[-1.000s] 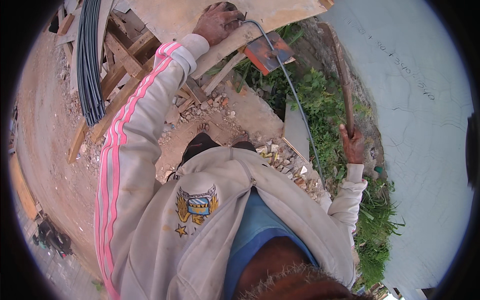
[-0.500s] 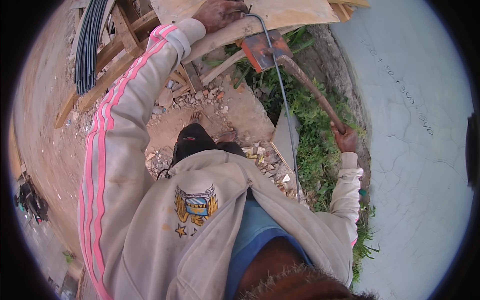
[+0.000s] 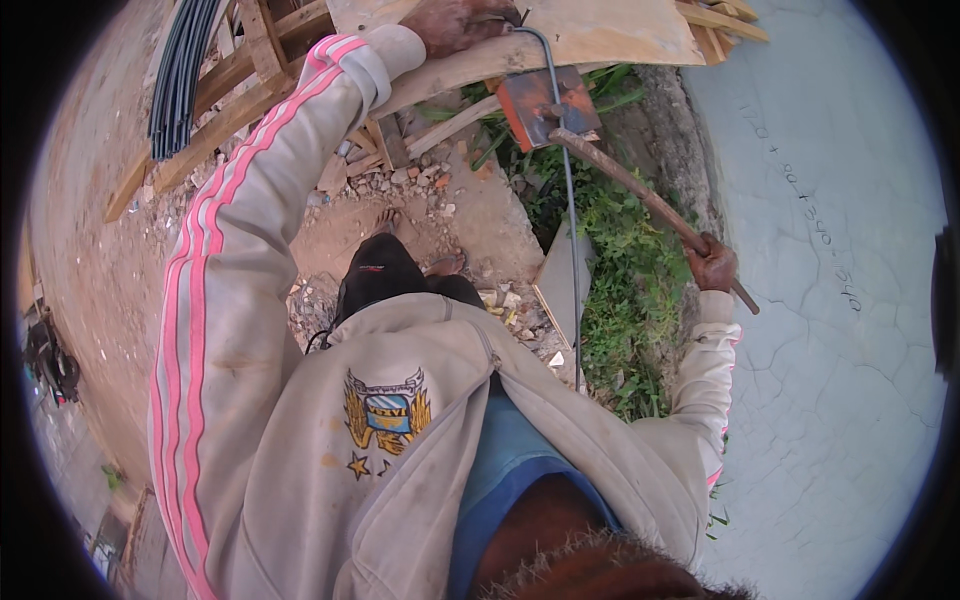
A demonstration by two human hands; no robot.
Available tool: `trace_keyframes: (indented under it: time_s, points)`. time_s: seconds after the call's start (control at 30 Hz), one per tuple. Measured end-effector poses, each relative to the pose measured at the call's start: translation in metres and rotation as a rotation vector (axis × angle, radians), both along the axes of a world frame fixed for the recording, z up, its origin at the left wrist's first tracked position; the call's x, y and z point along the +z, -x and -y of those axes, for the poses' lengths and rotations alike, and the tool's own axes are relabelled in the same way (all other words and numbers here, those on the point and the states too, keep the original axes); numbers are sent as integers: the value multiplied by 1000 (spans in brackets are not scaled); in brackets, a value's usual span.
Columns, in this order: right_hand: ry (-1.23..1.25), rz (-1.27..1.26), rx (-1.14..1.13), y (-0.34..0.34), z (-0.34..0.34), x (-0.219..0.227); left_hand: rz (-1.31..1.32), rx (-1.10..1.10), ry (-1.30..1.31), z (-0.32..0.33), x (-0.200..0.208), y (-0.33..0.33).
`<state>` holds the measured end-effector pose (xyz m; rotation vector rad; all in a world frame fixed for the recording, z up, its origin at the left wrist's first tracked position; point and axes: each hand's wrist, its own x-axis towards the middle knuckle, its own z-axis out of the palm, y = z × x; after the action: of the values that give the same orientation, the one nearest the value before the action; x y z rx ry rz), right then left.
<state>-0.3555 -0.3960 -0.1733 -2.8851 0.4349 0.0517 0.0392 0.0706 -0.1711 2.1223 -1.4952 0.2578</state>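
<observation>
Fingers, right hand (image 3: pixel 713 265): clenched rusty brown metal bar (image 3: pixel 640 190).
Left hand (image 3: pixel 462 24): curled beside bent grey metal rod (image 3: pixel 573 240); hold unclear.

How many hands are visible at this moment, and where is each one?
2: the left hand is over the plywood sheet, near the bent end of the grey metal rod; the right hand grips the brown bar. No others show.

Wall (image 3: pixel 830 250), cracked, pale blue: 3 o'clock. Weeds (image 3: pixel 625 290): 3 o'clock, inward. Timber lengths (image 3: pixel 722 20): 1 o'clock. Rubble (image 3: pixel 425 182): 11 o'clock.
</observation>
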Motion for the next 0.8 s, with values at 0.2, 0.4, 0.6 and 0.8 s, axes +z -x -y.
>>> trace_keyframes:
  time_s: [0.2,0.4,0.6,0.8]
  points:
    - [41,-38,-19,-1,-7,4,-73,25,11,0,5,3]
    - [76,-2,-34,13,-15,5,-66,36,-13,0,5,2]
    - [52,1,-58,16,-15,-2,-22,23,0,4,6,3]
    - [50,-13,-118,21,-24,-12,-35,34,-10,4,6,4]
